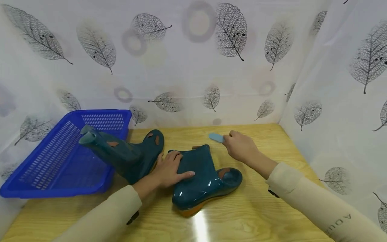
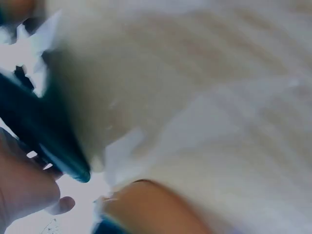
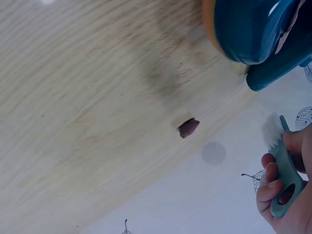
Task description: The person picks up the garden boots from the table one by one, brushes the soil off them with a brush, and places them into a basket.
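Note:
A glossy dark teal rain boot lies on its side on the wooden table, its orange-brown sole edge toward me and a brown patch near its toe. My left hand rests on its shaft, thumb spread across the surface. A second teal boot with brown patches leans over the blue basket's edge, left of that hand. Beyond the lying boot, my right hand grips a small brush by its pale blue-green handle. White bristles show in the right wrist view, apart from the boot. The left wrist view is blurred.
The blue plastic basket with slotted walls stands at the left. A small dark brown piece lies on the table behind the lying boot. Leaf-printed white sheeting encloses the back and sides.

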`<state>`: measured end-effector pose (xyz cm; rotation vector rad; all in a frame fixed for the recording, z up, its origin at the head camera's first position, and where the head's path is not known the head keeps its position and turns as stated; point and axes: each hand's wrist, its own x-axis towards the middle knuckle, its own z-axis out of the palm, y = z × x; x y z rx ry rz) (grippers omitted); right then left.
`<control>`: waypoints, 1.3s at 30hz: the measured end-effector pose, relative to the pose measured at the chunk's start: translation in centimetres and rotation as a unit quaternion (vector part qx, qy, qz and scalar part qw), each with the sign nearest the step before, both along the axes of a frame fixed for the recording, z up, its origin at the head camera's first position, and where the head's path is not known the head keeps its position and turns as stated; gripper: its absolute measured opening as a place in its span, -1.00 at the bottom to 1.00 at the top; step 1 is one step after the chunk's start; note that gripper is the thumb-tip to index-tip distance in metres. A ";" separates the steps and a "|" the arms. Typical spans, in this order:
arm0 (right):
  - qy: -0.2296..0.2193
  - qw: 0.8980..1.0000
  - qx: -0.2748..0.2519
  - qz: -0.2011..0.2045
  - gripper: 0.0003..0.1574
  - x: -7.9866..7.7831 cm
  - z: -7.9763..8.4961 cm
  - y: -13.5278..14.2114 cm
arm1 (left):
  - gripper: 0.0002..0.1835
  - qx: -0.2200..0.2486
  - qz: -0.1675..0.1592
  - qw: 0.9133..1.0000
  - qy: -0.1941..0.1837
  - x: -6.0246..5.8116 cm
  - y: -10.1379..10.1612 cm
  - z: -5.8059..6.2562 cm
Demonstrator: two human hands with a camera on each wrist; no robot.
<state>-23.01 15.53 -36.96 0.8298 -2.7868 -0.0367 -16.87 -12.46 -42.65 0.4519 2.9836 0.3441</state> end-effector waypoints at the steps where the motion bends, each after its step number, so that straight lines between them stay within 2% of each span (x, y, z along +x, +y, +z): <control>1: 0.003 1.000 -0.002 0.001 -0.76 0.1 0.0 0.2 | 0.04 0.008 0.004 1.000 -0.011 -0.2 0.1 0.3; 5: 0.000 1.000 -0.012 -0.002 -0.73 0.4 -0.4 1.0 | -0.11 0.020 0.034 0.999 -0.037 -1.3 1.1 1.3; 11: -0.022 0.999 -0.019 -0.017 -0.71 0.7 -1.3 1.8 | -0.14 -0.066 0.072 0.994 -0.057 -3.1 2.9 1.1; 14: -0.022 0.999 -0.021 -0.020 -0.72 0.8 -1.6 2.2 | -0.14 -0.093 0.088 0.990 -0.052 -3.8 3.3 0.6; 17: -0.020 0.999 -0.025 -0.025 -0.72 0.9 -1.6 2.5 | -0.15 -0.108 0.101 0.989 -0.022 -4.3 3.4 0.2; 21: -0.019 0.999 -0.018 -0.028 -0.71 1.0 -1.7 2.9 | -0.16 -0.096 0.112 0.989 -0.002 -4.8 3.6 -0.1; 28: -0.018 0.999 -0.020 -0.026 -0.71 1.0 -2.0 3.4 | -0.21 -0.089 0.121 0.989 0.014 -5.2 3.3 -0.6; 31: -0.019 0.999 -0.019 -0.027 -0.72 1.0 -2.1 3.5 | -0.25 -0.073 0.124 0.989 0.019 -5.2 3.1 -0.6; 35: -0.030 0.999 -0.023 -0.028 -0.72 1.0 -2.0 3.6 | -0.34 -0.053 0.119 0.991 0.043 -5.3 3.0 -0.2; 39: -0.044 0.998 -0.023 -0.034 -0.71 1.0 -2.1 3.7 | -0.49 -0.031 0.094 0.991 0.089 -5.4 2.8 0.8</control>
